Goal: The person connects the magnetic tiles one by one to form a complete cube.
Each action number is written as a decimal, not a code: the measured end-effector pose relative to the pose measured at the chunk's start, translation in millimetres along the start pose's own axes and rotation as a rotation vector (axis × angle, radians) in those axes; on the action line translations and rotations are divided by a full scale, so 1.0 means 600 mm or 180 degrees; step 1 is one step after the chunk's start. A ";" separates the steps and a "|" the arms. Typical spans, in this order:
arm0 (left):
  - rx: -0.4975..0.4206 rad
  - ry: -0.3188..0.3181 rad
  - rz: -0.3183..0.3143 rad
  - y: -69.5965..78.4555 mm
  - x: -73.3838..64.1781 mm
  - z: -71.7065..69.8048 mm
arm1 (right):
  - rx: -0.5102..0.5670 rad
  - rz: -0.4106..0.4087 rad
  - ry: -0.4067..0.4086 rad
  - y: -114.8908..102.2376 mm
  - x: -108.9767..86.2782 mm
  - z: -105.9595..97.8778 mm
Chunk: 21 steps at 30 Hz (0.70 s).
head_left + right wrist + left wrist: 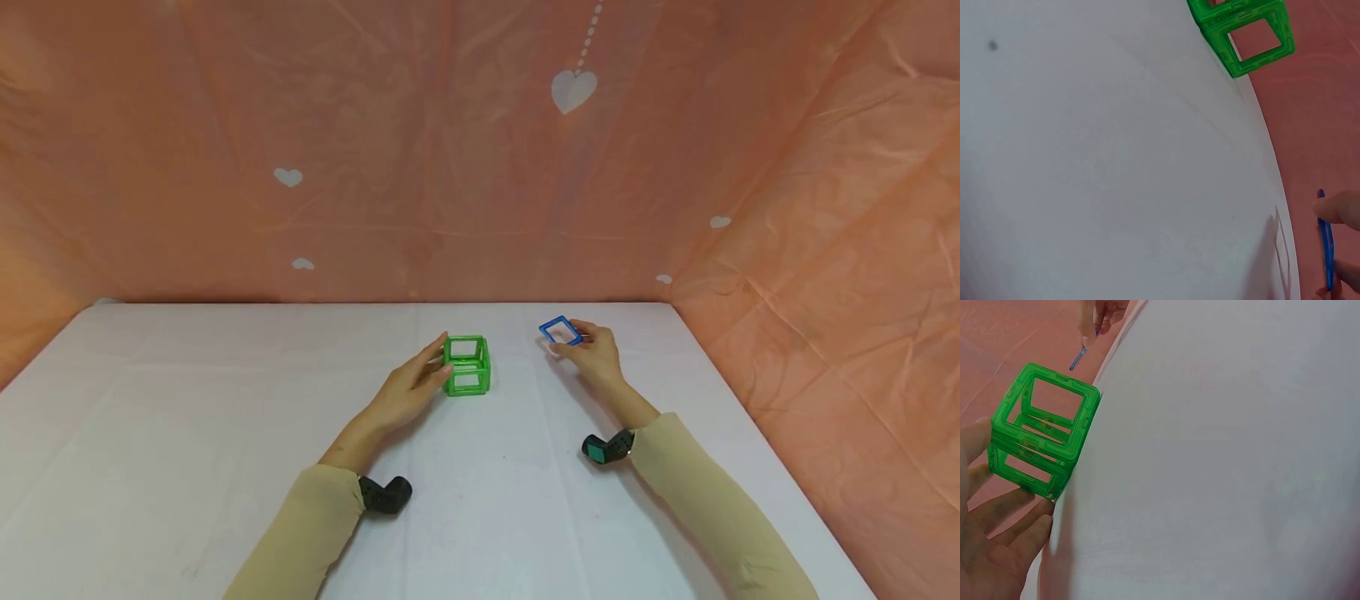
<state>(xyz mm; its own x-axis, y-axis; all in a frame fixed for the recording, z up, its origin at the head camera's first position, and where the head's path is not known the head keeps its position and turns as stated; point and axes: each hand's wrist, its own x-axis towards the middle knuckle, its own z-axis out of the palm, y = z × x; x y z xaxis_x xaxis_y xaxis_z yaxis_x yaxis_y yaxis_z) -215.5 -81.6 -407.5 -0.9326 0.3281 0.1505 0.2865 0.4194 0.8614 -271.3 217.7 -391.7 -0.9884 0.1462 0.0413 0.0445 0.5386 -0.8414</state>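
A green open-framed cube of magnetic tiles (467, 387) sits on the white table near its far side. My left hand (405, 392) rests against the cube's left side, its fingers fairly straight and the thumb at the near left edge. In the left wrist view, the cube's frame (1041, 442) shows beside the thumb and fingertips. To the right, my right hand (596, 354) pinches a blue square magnetic tile (551, 322), tilted and apart from the cube. The right wrist view shows that blue tile (1327, 247) nearly edge-on between thumb and fingers.
The white cloth-covered table (225, 417) spreads around both hands. Behind it hangs an orange curtain (420, 167) with white hearts, and another orange curtain side (847, 275) borders the right edge. Each wrist wears a black camera.
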 end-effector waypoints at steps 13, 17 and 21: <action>-0.0085 -0.0049 -0.0091 0.002 -0.001 0.000 | 0.0020 -0.0195 -0.0193 -0.007 -0.009 0.007; -0.0092 -0.0050 -0.0172 0.002 0.000 0.000 | 0.0011 -0.0307 -0.0287 -0.010 -0.010 0.009; -0.0072 -0.0059 -0.0184 0.002 -0.001 0.000 | -0.0004 -0.0455 -0.0352 -0.018 -0.014 0.009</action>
<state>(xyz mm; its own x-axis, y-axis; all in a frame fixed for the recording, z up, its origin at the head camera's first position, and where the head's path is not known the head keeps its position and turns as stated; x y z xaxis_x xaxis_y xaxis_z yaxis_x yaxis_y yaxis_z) -214.9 -81.2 -406.8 -0.9432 0.3196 0.0913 0.2270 0.4188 0.8792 -264.5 205.9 -385.9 -0.9946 -0.0240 0.1007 -0.0973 0.5484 -0.8305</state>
